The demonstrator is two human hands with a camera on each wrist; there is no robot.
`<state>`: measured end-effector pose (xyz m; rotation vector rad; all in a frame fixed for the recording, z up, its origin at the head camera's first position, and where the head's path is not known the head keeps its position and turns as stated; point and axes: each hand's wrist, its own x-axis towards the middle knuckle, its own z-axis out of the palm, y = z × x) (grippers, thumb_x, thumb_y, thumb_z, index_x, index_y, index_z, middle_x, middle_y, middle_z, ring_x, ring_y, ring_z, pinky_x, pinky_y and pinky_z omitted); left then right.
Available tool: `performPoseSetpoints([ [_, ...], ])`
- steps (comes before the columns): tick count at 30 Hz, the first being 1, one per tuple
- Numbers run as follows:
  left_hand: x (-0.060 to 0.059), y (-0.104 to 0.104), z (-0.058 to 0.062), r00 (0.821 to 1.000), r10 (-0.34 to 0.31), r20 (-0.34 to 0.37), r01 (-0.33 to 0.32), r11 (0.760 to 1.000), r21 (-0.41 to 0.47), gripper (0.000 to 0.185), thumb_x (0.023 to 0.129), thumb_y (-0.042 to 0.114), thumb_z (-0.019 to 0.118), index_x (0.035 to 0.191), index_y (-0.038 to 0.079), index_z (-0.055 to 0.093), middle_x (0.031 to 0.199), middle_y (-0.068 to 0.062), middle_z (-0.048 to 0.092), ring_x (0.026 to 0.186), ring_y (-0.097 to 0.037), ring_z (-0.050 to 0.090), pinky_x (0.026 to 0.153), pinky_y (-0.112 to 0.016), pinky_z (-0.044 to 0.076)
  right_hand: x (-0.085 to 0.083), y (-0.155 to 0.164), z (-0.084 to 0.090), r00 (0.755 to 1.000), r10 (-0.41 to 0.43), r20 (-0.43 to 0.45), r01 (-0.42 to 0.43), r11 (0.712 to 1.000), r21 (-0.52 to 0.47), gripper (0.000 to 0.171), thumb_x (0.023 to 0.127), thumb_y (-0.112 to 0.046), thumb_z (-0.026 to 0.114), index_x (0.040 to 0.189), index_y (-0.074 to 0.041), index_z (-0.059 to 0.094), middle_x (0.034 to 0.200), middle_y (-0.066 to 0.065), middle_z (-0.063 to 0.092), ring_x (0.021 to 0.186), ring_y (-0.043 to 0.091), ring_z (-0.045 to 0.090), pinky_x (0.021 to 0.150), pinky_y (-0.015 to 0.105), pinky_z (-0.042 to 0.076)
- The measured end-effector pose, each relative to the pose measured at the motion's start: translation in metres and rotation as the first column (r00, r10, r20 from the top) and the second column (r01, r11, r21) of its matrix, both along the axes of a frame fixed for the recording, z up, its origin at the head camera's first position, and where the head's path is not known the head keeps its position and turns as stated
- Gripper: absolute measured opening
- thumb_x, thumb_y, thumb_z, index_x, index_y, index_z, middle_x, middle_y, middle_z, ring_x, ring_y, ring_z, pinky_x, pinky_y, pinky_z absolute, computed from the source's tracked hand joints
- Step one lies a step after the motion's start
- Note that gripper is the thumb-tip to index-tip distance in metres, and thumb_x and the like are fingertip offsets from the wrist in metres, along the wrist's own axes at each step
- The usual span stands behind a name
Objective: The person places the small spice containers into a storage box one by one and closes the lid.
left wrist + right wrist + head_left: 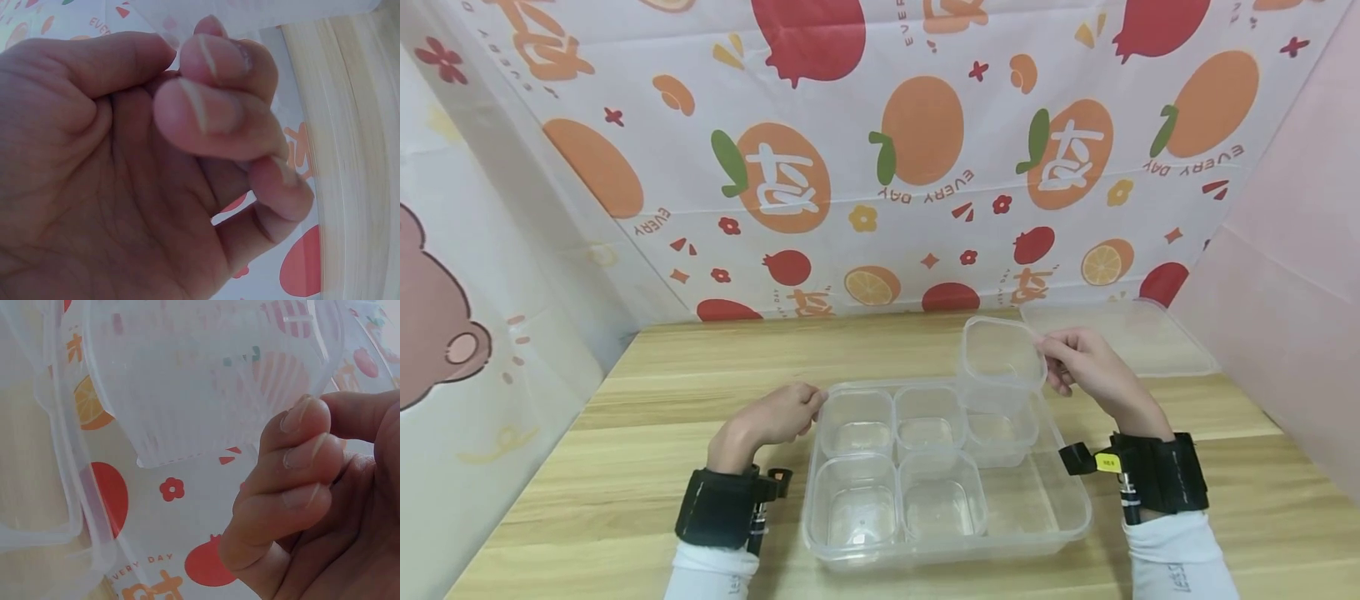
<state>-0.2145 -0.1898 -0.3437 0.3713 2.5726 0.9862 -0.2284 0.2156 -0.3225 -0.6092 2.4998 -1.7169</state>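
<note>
Head view: small clear square plastic cup (1002, 357) pinched at rim by right hand (1086, 367), raised above large clear plastic tray (1067, 492) on wooden desk (662, 400). Left hand (775, 417) curled, touching tray edge. Probably light, thin, slippery; best gripped at rim.

A staged tabletop booth: fruit-print cloth (880, 167) walls around a wooden table (625, 433).

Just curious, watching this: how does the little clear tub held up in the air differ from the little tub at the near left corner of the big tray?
The lifted tub is pinched at its rim by the right hand and hangs tilted above the tray. The near-left tub sits level inside the tray, untouched. The left hand rests at the tray's far-left corner instead. Both are clear, empty, square plastic tubs.
</note>
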Motion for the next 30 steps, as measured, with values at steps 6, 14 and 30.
performPoseSetpoints([
  [6, -0.001, 0.000, 0.002, 1.000, 0.004, 0.007, -0.004, 1.000, -0.006, 0.032, 0.111, 0.018, 0.036, 0.106, 0.002, 0.063, 0.064, -0.002, 0.044, 0.056, -0.017, 0.039, 0.058, -0.033, 0.035, 0.004, 0.003, 0.004, 1.000, -0.003, -0.012, 0.003, 1.000, -0.021, 0.040, 0.107, -0.010, 0.048, 0.072, 0.007, 0.051, 0.057, 0.005, 0.050, 0.048, 0.017, 0.047, 0.049, 0.024, 0.044],
  [14, -0.002, -0.001, 0.004, 1.000, 0.003, 0.008, -0.003, 1.000, -0.003, 0.033, 0.111, 0.020, 0.035, 0.106, 0.002, 0.063, 0.065, -0.002, 0.044, 0.057, -0.018, 0.040, 0.058, -0.034, 0.035, 0.009, 0.006, 0.009, 1.000, 0.012, -0.009, -0.012, 1.000, -0.027, 0.039, 0.107, -0.010, 0.049, 0.071, 0.005, 0.052, 0.057, 0.005, 0.051, 0.047, 0.018, 0.047, 0.049, 0.025, 0.043],
  [30, 0.000, -0.002, 0.004, 1.000, 0.013, 0.008, -0.013, 1.000, 0.004, 0.033, 0.111, 0.020, 0.036, 0.102, 0.003, 0.062, 0.067, -0.003, 0.045, 0.060, -0.019, 0.042, 0.059, -0.034, 0.036, 0.019, 0.010, 0.014, 0.995, 0.096, -0.032, -0.094, 0.994, 0.060, 0.038, 0.107, -0.008, 0.049, 0.070, 0.003, 0.053, 0.057, 0.009, 0.051, 0.047, 0.022, 0.047, 0.048, 0.029, 0.043],
])
